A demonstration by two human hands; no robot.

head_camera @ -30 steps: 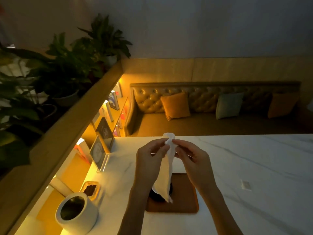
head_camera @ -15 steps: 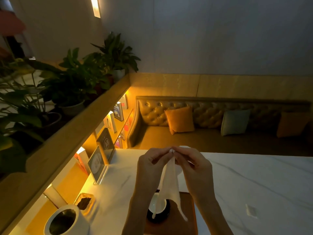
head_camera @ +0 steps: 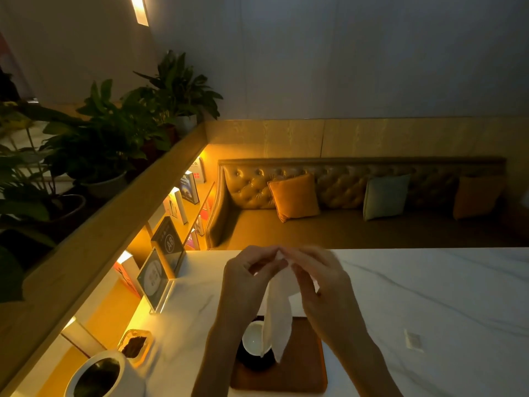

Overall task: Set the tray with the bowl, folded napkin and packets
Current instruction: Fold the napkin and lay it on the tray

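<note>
A white paper napkin (head_camera: 277, 316) hangs down from both hands above the table. My left hand (head_camera: 246, 282) and my right hand (head_camera: 320, 285) pinch its top edge together, fingertips almost touching. Below them a brown wooden tray (head_camera: 303, 371) lies on the white marble table (head_camera: 429, 305). A small bowl (head_camera: 253, 340), dark outside and white inside, stands on the tray's left part, partly hidden by the napkin's lower end. One small pale packet (head_camera: 412, 339) lies flat on the table to the right of the tray.
A white cylindrical holder (head_camera: 100, 376) and a small dish with dark contents (head_camera: 134, 343) stand at the table's left. Upright sign stands (head_camera: 160, 270) are at the back left corner. Beyond the table's far edge is a tufted bench with cushions (head_camera: 294, 196); potted plants (head_camera: 108, 138) top the left ledge.
The view has tilted upward, so tray and bowl sit lower in the frame. Both hands stay pinched on the napkin's top; the hanging napkin has spread a little wider.
</note>
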